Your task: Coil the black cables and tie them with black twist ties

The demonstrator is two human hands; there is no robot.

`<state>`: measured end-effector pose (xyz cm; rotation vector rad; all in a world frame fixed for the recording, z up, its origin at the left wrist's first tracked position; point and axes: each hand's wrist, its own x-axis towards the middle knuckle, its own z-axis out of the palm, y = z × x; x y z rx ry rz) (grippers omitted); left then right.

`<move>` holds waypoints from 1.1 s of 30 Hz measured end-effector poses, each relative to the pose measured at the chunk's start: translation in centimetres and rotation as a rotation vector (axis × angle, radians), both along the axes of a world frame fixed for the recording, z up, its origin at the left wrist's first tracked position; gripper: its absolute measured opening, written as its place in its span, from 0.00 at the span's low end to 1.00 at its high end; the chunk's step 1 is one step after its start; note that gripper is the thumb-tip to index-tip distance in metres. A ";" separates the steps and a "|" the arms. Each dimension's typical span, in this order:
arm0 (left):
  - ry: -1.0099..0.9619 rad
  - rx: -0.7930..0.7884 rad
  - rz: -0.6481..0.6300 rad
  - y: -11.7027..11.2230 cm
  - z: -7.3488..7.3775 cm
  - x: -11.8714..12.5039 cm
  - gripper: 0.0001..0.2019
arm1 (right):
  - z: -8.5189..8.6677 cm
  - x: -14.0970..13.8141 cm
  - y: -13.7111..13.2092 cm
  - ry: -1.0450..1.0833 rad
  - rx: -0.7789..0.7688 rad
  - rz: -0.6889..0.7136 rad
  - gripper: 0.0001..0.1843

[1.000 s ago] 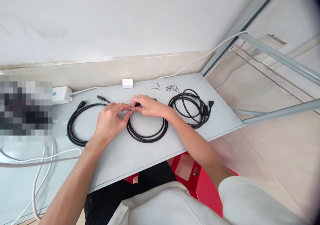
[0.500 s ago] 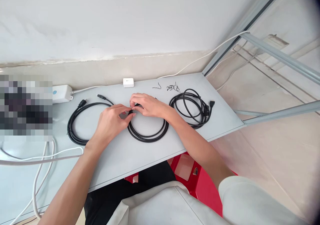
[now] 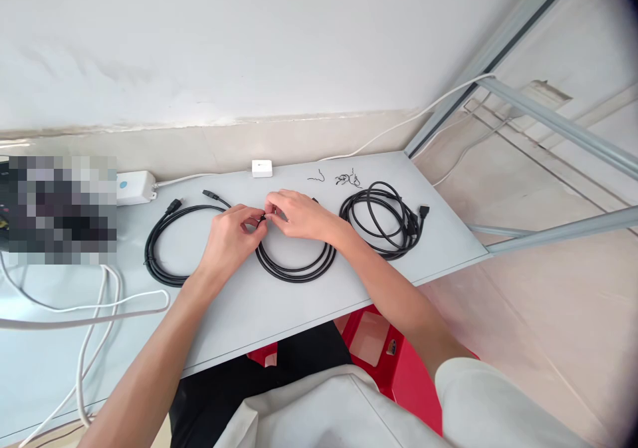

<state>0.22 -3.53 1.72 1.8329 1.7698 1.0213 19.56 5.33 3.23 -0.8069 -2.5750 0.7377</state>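
Note:
A coiled black cable (image 3: 295, 270) lies in the middle of the grey table (image 3: 279, 305). My left hand (image 3: 230, 236) and my right hand (image 3: 294, 214) meet at the coil's far side, both pinched closed on a small thin tie around the cable. What exactly sits between the fingertips is too small to make out clearly. Another coiled black cable (image 3: 162, 242) with two plugs lies to the left, partly under my left hand. A third black coil (image 3: 383, 219) lies to the right.
Small black twist ties (image 3: 347, 179) lie near the far edge, beside a white adapter (image 3: 262, 167). A white power box (image 3: 134, 187) and white cords (image 3: 94, 305) are on the left. A red stool (image 3: 383, 348) stands under the table. Metal bars (image 3: 553, 125) are at right.
My fingers have shifted slightly at the coil's far side while staying pinched together. The view has moved a little; the cables lie as before.

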 end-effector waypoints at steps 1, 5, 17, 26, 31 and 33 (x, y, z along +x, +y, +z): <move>-0.022 0.006 0.009 0.0 0.0 0.0 0.10 | 0.0 -0.1 0.0 0.031 -0.063 -0.031 0.04; -0.130 0.011 0.055 0.0 -0.1 0.0 0.11 | 0.0 -0.5 -0.2 0.214 -0.237 -0.125 0.02; -0.582 -0.090 0.108 0.2 0.3 -0.2 0.24 | -0.7 -0.5 0.0 0.180 0.172 -0.057 0.14; -0.524 -0.019 0.151 0.1 0.1 0.0 0.22 | -1.0 -0.3 -0.2 -0.036 0.495 -0.069 0.23; -0.454 0.027 0.134 0.0 0.2 0.2 0.20 | -0.8 -0.6 -0.6 -0.070 0.574 -0.102 0.24; -0.445 0.045 0.124 0.0 0.2 0.3 0.20 | -0.7 -0.7 -0.7 -0.069 0.585 -0.104 0.23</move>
